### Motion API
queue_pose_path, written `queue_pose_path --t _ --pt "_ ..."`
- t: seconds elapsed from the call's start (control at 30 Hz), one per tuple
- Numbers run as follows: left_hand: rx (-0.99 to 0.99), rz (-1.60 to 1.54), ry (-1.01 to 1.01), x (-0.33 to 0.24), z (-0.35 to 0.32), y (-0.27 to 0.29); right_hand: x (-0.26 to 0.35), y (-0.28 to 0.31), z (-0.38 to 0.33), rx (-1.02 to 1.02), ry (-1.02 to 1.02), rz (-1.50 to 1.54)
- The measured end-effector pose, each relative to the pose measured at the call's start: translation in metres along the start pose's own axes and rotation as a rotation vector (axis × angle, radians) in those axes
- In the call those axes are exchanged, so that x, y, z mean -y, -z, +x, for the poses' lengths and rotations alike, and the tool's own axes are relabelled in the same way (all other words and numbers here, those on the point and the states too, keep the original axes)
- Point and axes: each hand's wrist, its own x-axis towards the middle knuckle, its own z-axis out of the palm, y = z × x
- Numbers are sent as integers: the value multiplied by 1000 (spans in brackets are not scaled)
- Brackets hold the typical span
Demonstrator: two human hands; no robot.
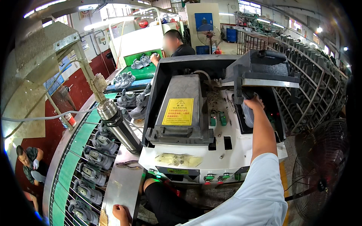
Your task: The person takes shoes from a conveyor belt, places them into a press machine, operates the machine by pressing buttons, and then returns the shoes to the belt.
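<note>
My right arm stretches over a two-bay machine point(222, 150). At its right bay, under a raised dark lid point(260, 67), my right hand point(254, 102) is closed on a grey shoe point(247, 116); the fingertips are partly hidden behind the shoe and the lid's edge. The left bay's dark cover point(177, 90) is down and carries a yellow warning label. My left hand point(120, 213) rests curled on the metal side counter point(122, 184), with nothing visible in it. A steel thermos flask point(118, 126) stands near the counter's far end.
Grey shoes point(97, 157) line a curved roller conveyor point(64, 184) on my left. A person in black point(183, 49) works at the green bench point(149, 71) ahead; another person point(32, 162) sits at far left. A large fan point(320, 177) and racks point(313, 67) stand to the right.
</note>
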Motion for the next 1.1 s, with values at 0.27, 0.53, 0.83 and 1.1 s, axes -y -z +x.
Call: queue_pose_path --t 0.27,0.53,0.83,1.1 --pt "-15 31 -41 11 -1 -2 -15 12 -54 -300 -37 245" --pt "-38 21 -115 53 -8 -15 -69 -6 -107 -704 262 611" --pt "14 -138 -65 62 -11 -18 -90 -4 -127 -734 249 707" --pt "-61 -92 -231 86 -10 -11 -87 -22 -141 -825 397 855"
